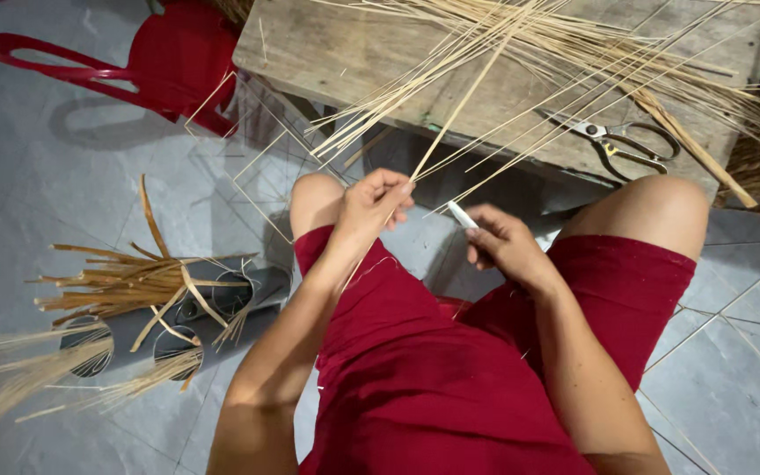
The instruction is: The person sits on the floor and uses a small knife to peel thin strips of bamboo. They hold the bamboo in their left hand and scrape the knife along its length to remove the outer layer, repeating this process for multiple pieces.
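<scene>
Head view. The left hand (369,204) pinches one thin bamboo strip (450,119) between thumb and fingertips; the strip runs up and away onto the wooden desk (310,53), where it joins a loose spread of similar strips (573,44). The right hand (501,244) is clenched around a small white-handled blade (463,215), its tip just beside the strip and pointing toward the left hand. Scissors (631,145) lie on the desk, well apart from both hands.

Risk: the blade sits near the left fingers and above bare knees; a slip along the strip could cut skin. The strip looks thin enough to split or snap under uneven pull.

Obscured: the cutting edge is hidden inside the grip. The strip's far end is lost among the others. The grey tubes (222,303) holding offcuts on the floor are partly covered.
</scene>
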